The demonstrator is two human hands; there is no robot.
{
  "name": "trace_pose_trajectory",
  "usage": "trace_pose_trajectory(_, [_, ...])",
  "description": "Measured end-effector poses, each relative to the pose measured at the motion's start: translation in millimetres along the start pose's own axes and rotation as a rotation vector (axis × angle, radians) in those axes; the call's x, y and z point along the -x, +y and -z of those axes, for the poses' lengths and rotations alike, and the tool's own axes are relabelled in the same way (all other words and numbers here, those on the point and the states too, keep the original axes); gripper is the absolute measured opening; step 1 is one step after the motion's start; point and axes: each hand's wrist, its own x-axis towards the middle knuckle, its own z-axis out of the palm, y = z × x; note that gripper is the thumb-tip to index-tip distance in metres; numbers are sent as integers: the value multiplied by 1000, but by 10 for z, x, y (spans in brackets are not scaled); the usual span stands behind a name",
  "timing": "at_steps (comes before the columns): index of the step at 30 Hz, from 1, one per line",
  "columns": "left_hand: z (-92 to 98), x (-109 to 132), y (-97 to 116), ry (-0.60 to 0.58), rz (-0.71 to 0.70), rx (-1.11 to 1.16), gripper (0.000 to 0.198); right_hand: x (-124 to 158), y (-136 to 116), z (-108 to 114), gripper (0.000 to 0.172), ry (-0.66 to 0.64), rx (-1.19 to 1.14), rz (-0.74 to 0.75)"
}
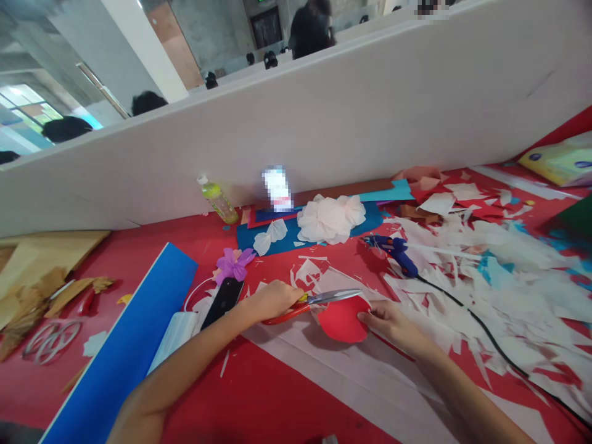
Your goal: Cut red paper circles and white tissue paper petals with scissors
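Observation:
My left hand [277,300] is closed around the orange and yellow handles of a pair of scissors [333,296], whose metal blades point right. Just below the blades is a rounded piece of red paper [343,322]. My right hand [386,320] pinches its right edge between thumb and fingers. The blades lie along the paper's upper edge; whether they are parted I cannot tell. Under both hands a pale pink sheet [319,364] lies across the red tabletop. Behind it rests a large pale paper flower [330,219] on dark blue paper.
A blue glue gun [393,250] with a black cord lies amid white paper scraps [462,290] at right. At left are a blue board [124,345], a dark phone [222,302] and a purple flower [235,264]. A bottle [219,202] and lit phone [277,188] stand near the partition [324,117].

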Motion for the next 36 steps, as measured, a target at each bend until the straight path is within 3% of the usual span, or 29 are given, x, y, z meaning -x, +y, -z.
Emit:
trace_pose_trajectory(12, [95, 20, 45, -48, 29, 66, 16, -7, -40, -13, 38, -4, 7, 21])
trace_pose_trajectory(21, [32, 2, 18, -57, 18, 27, 15, -14, 8, -7, 38, -28, 25, 17])
trace_pose_trajectory(36, [87, -41, 67, -84, 9, 1, 14, -12, 2, -2, 33, -56, 27, 26])
